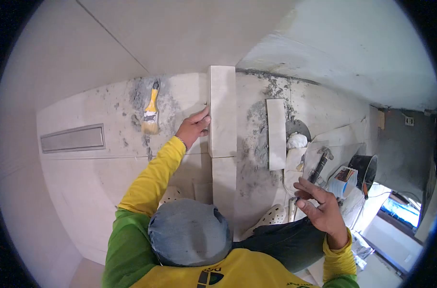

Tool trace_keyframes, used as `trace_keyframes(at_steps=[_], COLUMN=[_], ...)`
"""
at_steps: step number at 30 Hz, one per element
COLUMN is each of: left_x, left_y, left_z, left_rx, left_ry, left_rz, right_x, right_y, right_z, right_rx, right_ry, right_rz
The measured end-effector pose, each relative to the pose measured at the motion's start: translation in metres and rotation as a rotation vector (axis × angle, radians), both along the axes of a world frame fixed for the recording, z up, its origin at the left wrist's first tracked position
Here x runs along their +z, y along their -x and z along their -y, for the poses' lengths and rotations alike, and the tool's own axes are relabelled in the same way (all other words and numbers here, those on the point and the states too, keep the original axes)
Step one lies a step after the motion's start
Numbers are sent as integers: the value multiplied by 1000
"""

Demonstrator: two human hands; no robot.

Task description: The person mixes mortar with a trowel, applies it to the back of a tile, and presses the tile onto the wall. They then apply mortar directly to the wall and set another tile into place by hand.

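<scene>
My left hand (194, 126) reaches forward, its fingers stretched out against the left side of a narrow raised tile curb (223, 110). A second tile piece (224, 180) continues the curb toward me, with a thin joint between them. My right hand (320, 207) is raised at the right, its thumb and fingers pinched around something small and dark that I cannot make out. Just beyond it lies a hammer (319, 164) with a dark handle. A loose tile strip (276, 134) rests on the floor to the right of the curb.
A yellow-handled paintbrush (151, 113) lies on cement-smeared floor, right of a long drain cover (73, 138). At right are a white cloth (297, 140), a white-and-blue packet (342, 181) and a black bucket (365, 169). Walls close in ahead; my knee (189, 233) is beside the curb.
</scene>
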State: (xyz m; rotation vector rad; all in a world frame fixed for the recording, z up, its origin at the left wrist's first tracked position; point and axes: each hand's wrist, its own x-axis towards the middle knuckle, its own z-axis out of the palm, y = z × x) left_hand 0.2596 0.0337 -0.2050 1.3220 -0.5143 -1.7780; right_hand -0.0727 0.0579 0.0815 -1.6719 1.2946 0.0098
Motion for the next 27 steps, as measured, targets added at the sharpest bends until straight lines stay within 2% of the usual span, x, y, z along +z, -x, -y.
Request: trace_keyframes(at_steps=[3,6,8,10,12,13,15,17,20,22,23,24,25,26,27], left_x=[-6,-2,3,-2,-4,2,46,95,166,220,243,261,286,311,347], left_y=[-1,-1,-2,-6,-2,1,2,-5,-21,-23,-21,-19,-16,-12,-4], left_z=[2,1,0,2,-1,-5,-23,-53,-117,-165,-191,-217,-243,-266,-276], left_rx=[-10,-7,6,-18,14,25,44,59,109,59,69,166,257,45,47], left_ry=[-3,14,22,-34,-37,-42,-97,-166,-230,-287,-307,-307,-311,-217,-218], left_rz=[-39,-37,-28,-47,-51,-61,11,82,-89,155,151,164,176,522,522], right_x=[2,4,17,42,65,81,114,153,245,305,335,365,396,427,465], right_y=[3,-12,-25,-35,-58,-71,-96,-118,-141,-145,-149,-156,-165,-168,-164], right_z=[-12,-4,5,11,19,16,6,-8,-24,-37,-45,-53,-63,-70,-79], right_rx=[-102,-15,124,217,316,351,389,397,292,251,226,221,234,248,248], right_ry=[-3,70,232,108,-161,-173,-214,-206,-233,-347,-436,-459,-622,-780,-782], right_rz=[32,-22,208,533,941,1048,1157,1538,1658,1689,1725,1728,1922,2110,2111])
